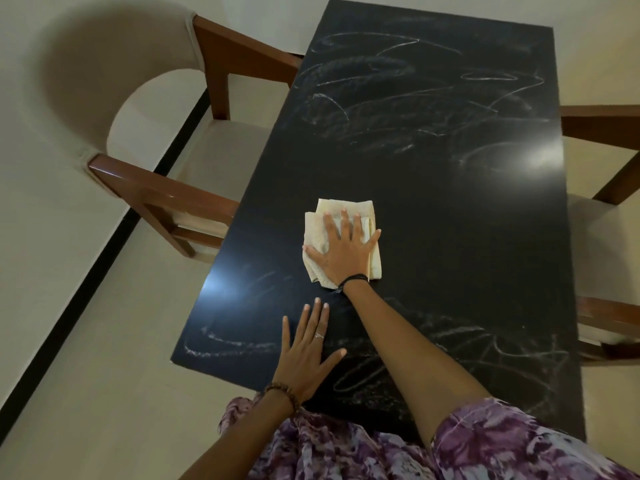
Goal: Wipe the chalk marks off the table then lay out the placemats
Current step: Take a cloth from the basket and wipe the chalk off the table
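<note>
At the left side of the black rectangular stone-look table (450, 209) stands a wooden armchair with cream cushions (194, 161), pushed against the table's left edge. My left hand (304, 355) lies flat near the front left corner, the fingers straight and spread, holding nothing; I think it steadies me while I lean forward. Just beyond it, toward the middle of the table, my right hand (343, 251) presses with straight, spread fingers on the folded pale yellow cloth (341, 233), so the cloth is under my palm and not gripped. The two hands are apart, the right one further from me. White chalk marks (398, 98) cover the far half of the table, and more scribbles stay near the front edge and the front right corner; the band around the cloth looks already darker and cleaner. To do this step well, I should keep the palm flat and the pressure even, move the cloth in long overlapping strokes toward the far edge, and turn the cloth to a clean fold when it fills with dust, otherwise the chalk only smears. At the right edge another wooden chair (602, 140) stands. I see no placemats.
</note>
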